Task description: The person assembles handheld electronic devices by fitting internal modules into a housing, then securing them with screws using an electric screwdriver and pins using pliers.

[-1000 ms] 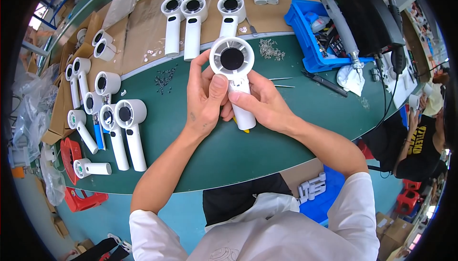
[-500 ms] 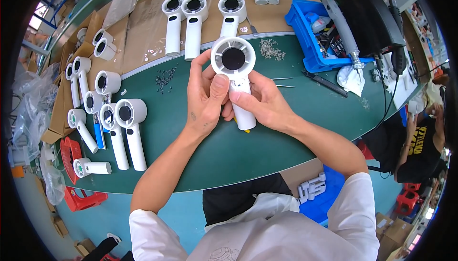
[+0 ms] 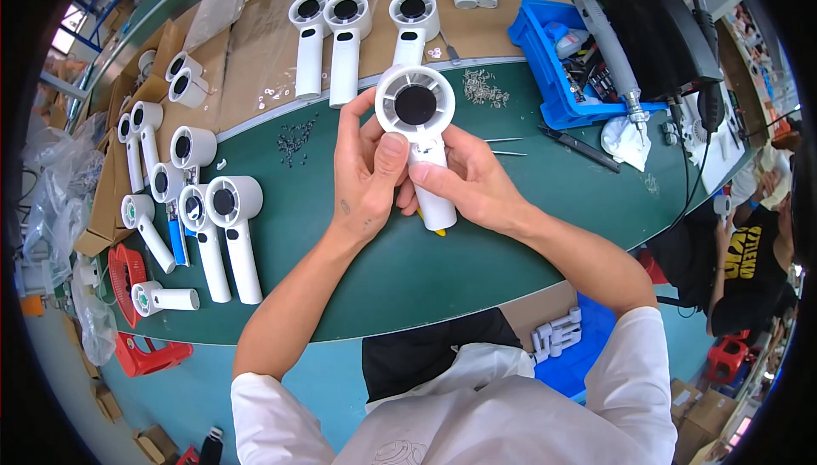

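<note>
Handheld fan [image 3: 427,150] @ grn bench-top [image 3: 442,278]: wht unit held up over the mid. of the bench, ring end away from us, handle toward us. To do this bit well, we'd steady it w/ both hands, tilt the neck to our view, press w/ the thumb pad (not the nail) & go straight in, as the small detail below the ring looks easy to knock.
Cardboard box [image 3: 104,218]: L. side, insides mostly hidden from us; wht fans [image 3: 149,154] just beside it.
Blue tray or sheet [image 3: 594,325]: below the bench edge, can't tell which; grey tubes [image 3: 557,335] lie heaped by it.
Blue bin [image 3: 536,57]: R. far side; we see small dark & red parts [image 3: 602,80] inside, plus a pale wad [image 3: 572,42].
L. hand [image 3: 366,167]: fingers curl behind ring & neck, thumb up along the neck's side.
R. hand [image 3: 468,180]: thumb pressed on handle front, fingers behind, so we pinch the handle.
Tweezers [image 3: 508,154]: lie just R. of our hands.
Loose bits: silver pile [image 3: 483,89] beyond the fan, blk pile [image 3: 294,140] to its L.; no container for either.
</note>
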{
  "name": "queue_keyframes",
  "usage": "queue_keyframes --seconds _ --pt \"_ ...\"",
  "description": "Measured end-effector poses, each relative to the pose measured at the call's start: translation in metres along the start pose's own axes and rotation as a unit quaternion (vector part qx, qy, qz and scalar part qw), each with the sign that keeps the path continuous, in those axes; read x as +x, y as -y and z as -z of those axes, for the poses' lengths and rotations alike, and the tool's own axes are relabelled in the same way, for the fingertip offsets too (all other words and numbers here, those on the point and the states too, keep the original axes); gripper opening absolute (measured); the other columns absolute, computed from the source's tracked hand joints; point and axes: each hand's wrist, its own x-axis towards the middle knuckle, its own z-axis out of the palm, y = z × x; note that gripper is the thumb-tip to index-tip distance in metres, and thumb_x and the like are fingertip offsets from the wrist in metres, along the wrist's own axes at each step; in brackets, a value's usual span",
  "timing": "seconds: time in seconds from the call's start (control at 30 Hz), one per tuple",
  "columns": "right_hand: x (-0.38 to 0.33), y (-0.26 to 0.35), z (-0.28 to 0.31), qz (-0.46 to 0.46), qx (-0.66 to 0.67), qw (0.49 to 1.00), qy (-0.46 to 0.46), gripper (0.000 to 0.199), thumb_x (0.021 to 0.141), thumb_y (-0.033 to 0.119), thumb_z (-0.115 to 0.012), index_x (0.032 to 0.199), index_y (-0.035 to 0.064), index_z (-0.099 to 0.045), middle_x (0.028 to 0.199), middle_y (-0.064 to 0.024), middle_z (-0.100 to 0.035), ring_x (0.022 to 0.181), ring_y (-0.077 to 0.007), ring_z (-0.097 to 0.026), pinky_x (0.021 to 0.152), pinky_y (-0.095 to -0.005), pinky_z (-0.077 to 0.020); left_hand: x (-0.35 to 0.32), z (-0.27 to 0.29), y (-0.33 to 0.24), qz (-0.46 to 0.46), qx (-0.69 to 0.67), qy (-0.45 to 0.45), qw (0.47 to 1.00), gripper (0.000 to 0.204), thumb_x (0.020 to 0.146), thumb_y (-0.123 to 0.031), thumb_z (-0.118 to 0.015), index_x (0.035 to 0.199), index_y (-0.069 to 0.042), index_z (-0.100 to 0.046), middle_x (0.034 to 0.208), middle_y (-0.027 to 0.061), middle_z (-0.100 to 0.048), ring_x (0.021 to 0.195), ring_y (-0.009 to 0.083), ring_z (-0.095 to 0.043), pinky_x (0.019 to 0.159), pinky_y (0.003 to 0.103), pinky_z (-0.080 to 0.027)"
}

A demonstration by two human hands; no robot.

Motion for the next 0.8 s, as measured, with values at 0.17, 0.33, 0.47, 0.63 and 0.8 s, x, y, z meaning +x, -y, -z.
queue_keyframes --seconds 0.17,0.33,0.47,0.63,0.8 --pt "0.0000 -0.0014 0.0000 0.005 -0.002 1.000 0.004 0.034 0.093 0.010 -0.057 0.122 -0.0016 -0.045 0.098 -0.0116 -0.061 0.078 -0.0164 -0.063 0.070 -0.0318 -0.0551 0.0005 -0.0003 0.0001 0.001 -0.001 -0.005 1.000 0.060 0.095 -0.033 -0.056 0.135 0.001 -0.026 0.109 0.0155 -0.058 0.062 0.0100 -0.056 0.040 0.021 -0.042" --pt "0.0005 -0.0012 0.0007 0.005 -0.005 1.000 0.003 0.034 0.093 0.012 -0.057 0.123 -0.0013 -0.044 0.096 -0.0112 -0.062 0.079 -0.0170 -0.064 0.071 -0.0320 -0.0550 0.0003 0.0004 0.0007 -0.010 0.005 0.002 1.000 0.060 0.095 -0.034 -0.056 0.135 0.001 -0.027 0.109 0.0149 -0.058 0.062 0.0091 -0.056 0.041 0.021 -0.042" --pt "0.0001 -0.0045 0.0003 0.022 -0.020 1.000 0.010 0.037 0.095 0.015 -0.055 0.125 -0.0017 -0.043 0.097 -0.0123 -0.063 0.082 -0.0188 -0.065 0.074 -0.0325 -0.0549 -0.0001 0.0002 -0.0005 -0.009 0.008 -0.001 1.000 0.060 0.096 -0.035 -0.056 0.135 0.000 -0.027 0.108 0.0144 -0.058 0.062 0.0083 -0.055 0.042 0.020 -0.041" --pt "0.0002 -0.0021 0.0055 -0.001 0.055 0.998 0.038 0.043 0.096 0.021 -0.051 0.130 -0.0031 -0.040 0.100 -0.0157 -0.063 0.084 -0.0213 -0.066 0.077 -0.0341 -0.0548 0.0006 0.0085 0.0093 -0.013 -0.003 -0.009 1.000 0.062 0.096 -0.040 -0.054 0.135 0.000 -0.028 0.107 0.0133 -0.058 0.070 0.0078 -0.055 0.050 0.019 -0.042" --pt "0.0003 -0.0033 0.0066 -0.023 0.101 0.993 0.050 0.044 0.097 0.023 -0.049 0.131 -0.0035 -0.040 0.101 -0.0181 -0.063 0.087 -0.0225 -0.066 0.078 -0.0354 -0.0547 -0.0005 0.0034 0.0026 0.009 0.050 -0.022 0.998 0.062 0.096 -0.052 -0.045 0.128 0.000 -0.036 0.118 0.0195 -0.058 0.091 0.0156 -0.061 0.074 0.026 -0.051"
